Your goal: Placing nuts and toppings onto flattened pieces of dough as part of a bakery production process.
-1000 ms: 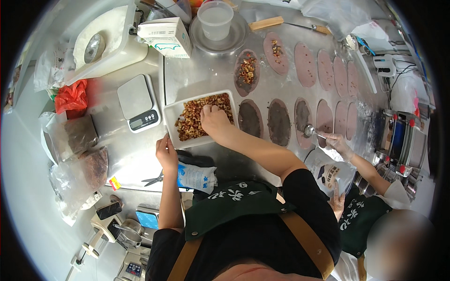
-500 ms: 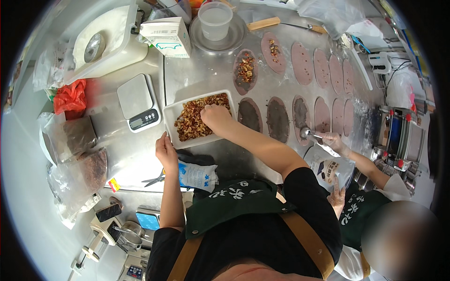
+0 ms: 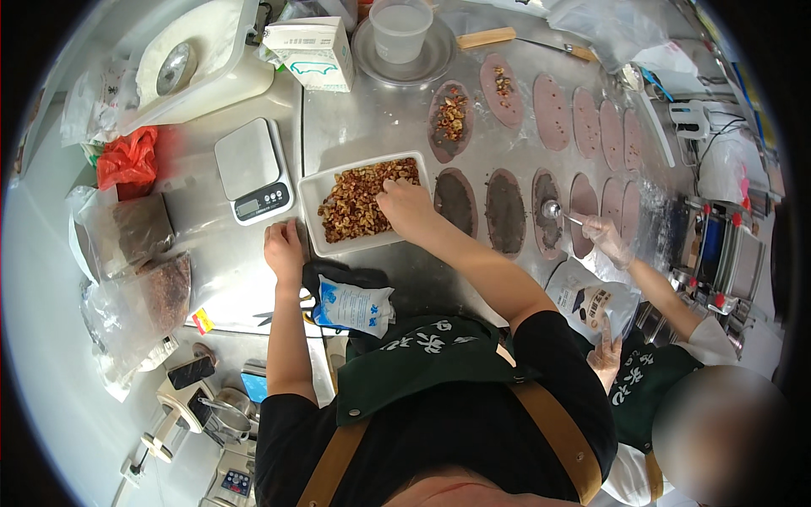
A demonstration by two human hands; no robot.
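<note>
My right hand (image 3: 407,207) is in a white rectangular tray (image 3: 338,247) of chopped nuts and reddish bits (image 3: 359,196), its fingers bunched into the mix. My left hand (image 3: 285,251) rests on the steel table, off the tray's left side and just below the digital scale (image 3: 253,169); its fingers are curled together with nothing visible in them. Right of the tray lie oval pink-purple dough sheets (image 3: 552,112) in two rows. Several carry dark grey paste (image 3: 506,215), and two in the far row have nuts on them.
At right a co-worker's gloved hand (image 3: 606,241) works a spoon (image 3: 552,209) over a sheet. Their other hand holds a pouch (image 3: 591,296). A blue-white bag (image 3: 353,306) lies before me. A carton (image 3: 310,55), flour bin (image 3: 203,84) and knife (image 3: 541,45) stand or lie farther off.
My left hand has left the tray's edge and moved left and slightly up onto the table. My right hand stays in the nuts. The co-worker's spoon has shifted farther up its sheet.
</note>
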